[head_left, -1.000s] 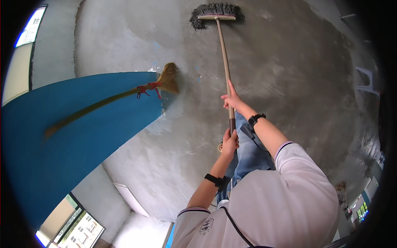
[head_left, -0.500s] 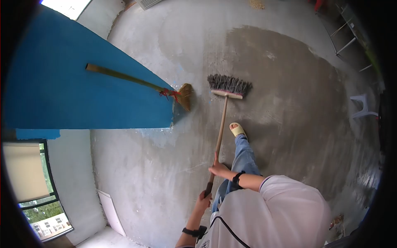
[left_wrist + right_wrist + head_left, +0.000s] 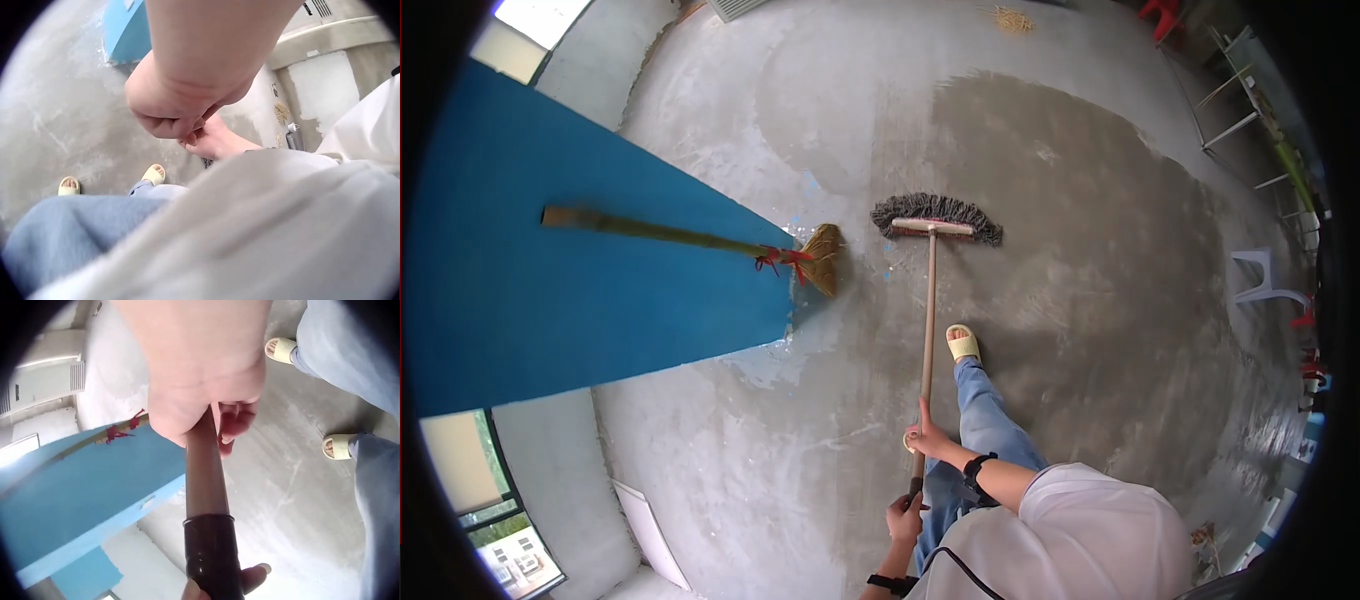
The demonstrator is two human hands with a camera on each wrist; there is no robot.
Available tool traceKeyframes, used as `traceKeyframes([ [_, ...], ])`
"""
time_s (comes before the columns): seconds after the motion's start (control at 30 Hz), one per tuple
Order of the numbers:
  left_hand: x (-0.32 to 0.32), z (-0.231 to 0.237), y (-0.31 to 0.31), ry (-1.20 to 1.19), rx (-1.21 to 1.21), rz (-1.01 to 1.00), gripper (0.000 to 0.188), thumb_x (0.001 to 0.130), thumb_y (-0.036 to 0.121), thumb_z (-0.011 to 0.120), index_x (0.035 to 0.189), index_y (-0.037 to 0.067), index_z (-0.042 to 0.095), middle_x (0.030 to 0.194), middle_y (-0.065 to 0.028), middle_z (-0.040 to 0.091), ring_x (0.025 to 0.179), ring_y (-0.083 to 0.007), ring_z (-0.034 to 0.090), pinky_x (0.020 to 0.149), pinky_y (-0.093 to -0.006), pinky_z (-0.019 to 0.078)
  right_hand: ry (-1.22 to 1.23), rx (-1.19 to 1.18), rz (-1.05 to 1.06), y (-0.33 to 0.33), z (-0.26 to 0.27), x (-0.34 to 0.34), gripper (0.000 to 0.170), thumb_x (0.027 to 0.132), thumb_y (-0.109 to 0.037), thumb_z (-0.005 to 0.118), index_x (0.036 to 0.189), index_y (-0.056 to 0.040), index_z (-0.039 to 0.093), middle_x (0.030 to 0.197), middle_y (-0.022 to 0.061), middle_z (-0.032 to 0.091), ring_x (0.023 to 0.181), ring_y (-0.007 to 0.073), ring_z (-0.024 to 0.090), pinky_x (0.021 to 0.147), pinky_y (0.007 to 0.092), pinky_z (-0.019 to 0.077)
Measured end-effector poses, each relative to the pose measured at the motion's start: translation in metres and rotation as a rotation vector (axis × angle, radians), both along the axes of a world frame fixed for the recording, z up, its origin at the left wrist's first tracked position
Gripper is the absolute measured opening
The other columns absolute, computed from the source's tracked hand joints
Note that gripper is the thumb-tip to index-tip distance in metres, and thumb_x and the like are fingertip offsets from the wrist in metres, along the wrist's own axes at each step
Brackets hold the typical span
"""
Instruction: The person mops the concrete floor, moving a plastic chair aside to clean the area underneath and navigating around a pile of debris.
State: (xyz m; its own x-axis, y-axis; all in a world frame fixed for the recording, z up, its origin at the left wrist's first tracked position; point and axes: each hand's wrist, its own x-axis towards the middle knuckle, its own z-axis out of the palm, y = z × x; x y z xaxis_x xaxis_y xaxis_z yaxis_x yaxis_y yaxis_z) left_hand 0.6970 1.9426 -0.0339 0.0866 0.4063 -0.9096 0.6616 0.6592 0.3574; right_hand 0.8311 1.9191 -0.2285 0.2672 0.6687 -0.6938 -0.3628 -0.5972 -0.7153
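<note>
Both hands grip the wooden handle of a mop (image 3: 929,330). My left hand (image 3: 905,517) is curled round the dark grip at the handle's near end. Farther up, my right hand (image 3: 925,437) holds the bare shaft, its index finger lying along the wood in the head view. The mop head (image 3: 935,215), grey strings on a pale bar, lies on the concrete floor ahead of the feet. In the right wrist view the dark sleeve (image 3: 211,550) of the grip shows between the hands. The left wrist view shows the left hand (image 3: 181,100) from behind, with the handle hidden.
A straw broom (image 3: 822,262) leans against a blue pillar (image 3: 600,310) at the left. Darker wet floor (image 3: 1090,220) spreads to the right. One slippered foot (image 3: 963,343) stands close to the shaft. A white plastic stool (image 3: 1265,278) and metal-legged furniture (image 3: 1230,130) line the right side.
The mop head came back from far ahead towards the feet, then shifted slightly forward, its strings now bunched round the bar. Both hands kept their hold. The head view tilted to show more floor ahead.
</note>
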Motion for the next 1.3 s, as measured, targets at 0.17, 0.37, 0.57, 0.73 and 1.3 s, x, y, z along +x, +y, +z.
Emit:
traceKeyframes([
  [0.17, 0.130, 0.008, 0.083, -0.049, -0.076, 0.166, 0.028, 0.086, 0.021, 0.067, 0.091, -0.005, 0.060, 0.073, -0.0109, 0.065, 0.036, -0.0072, 0.039, 0.032, -0.0238, 0.0237, 0.014, -0.076, -0.046, 0.093, 0.026, 0.141, 0.111, 0.069, -0.003, 0.062, 0.145, -0.0266, -0.016, 0.101, 0.0192, 0.064, 0.074, 0.0316, 0.066, 0.068, 0.0398, 0.0532],
  [0.37, 0.312, 0.026, 0.175, -0.039, -0.162, 0.187, 0.032, 0.087, 0.025, 0.066, 0.097, -0.003, 0.058, 0.078, -0.0112, 0.063, 0.041, -0.0092, 0.040, 0.034, -0.0230, 0.0244, -0.188, -0.308, 0.094, 0.189, 0.064, 0.332, 0.108, 0.067, -0.010, 0.060, 0.147, -0.0217, -0.011, 0.080, 0.0194, 0.064, 0.067, 0.0332, 0.065, 0.061, 0.0411, 0.0509],
  [0.57, 0.481, 0.053, 0.269, -0.143, -0.245, 0.191, 0.026, 0.089, 0.022, 0.063, 0.097, -0.003, 0.057, 0.081, -0.0106, 0.060, 0.045, -0.0098, 0.041, 0.036, -0.0228, 0.0260, -0.104, -0.350, 0.167, 0.278, 0.104, 0.507, 0.109, 0.065, -0.011, 0.060, 0.148, -0.0206, -0.010, 0.071, 0.0178, 0.062, 0.054, 0.0270, 0.059, 0.048, 0.0366, 0.0462],
  [0.73, 0.587, 0.043, 0.334, -0.192, -0.291, 0.182, 0.024, 0.091, 0.022, 0.060, 0.096, 0.000, 0.054, 0.082, -0.0115, 0.057, 0.049, -0.0110, 0.042, 0.038, -0.0231, 0.0281, -0.067, -0.327, 0.098, 0.341, 0.088, 0.608, 0.111, 0.064, -0.008, 0.063, 0.149, -0.0197, -0.009, 0.066, 0.0142, 0.060, 0.052, 0.0242, 0.058, 0.047, 0.0344, 0.0464],
  [1.3, 0.957, 0.150, 0.621, -0.720, -0.733, 0.248, 0.009, 0.091, 0.008, 0.050, 0.089, -0.001, 0.048, 0.074, -0.0030, 0.048, 0.062, -0.0073, 0.051, 0.042, -0.0143, 0.0413, 0.301, -0.125, -0.224, 0.566, 0.140, 0.953, 0.016, 0.072, -0.024, 0.055, 0.078, -0.0090, 0.055, 0.072, 0.0093, 0.061, 0.055, 0.0166, 0.056, 0.050, 0.0297, 0.0450],
])
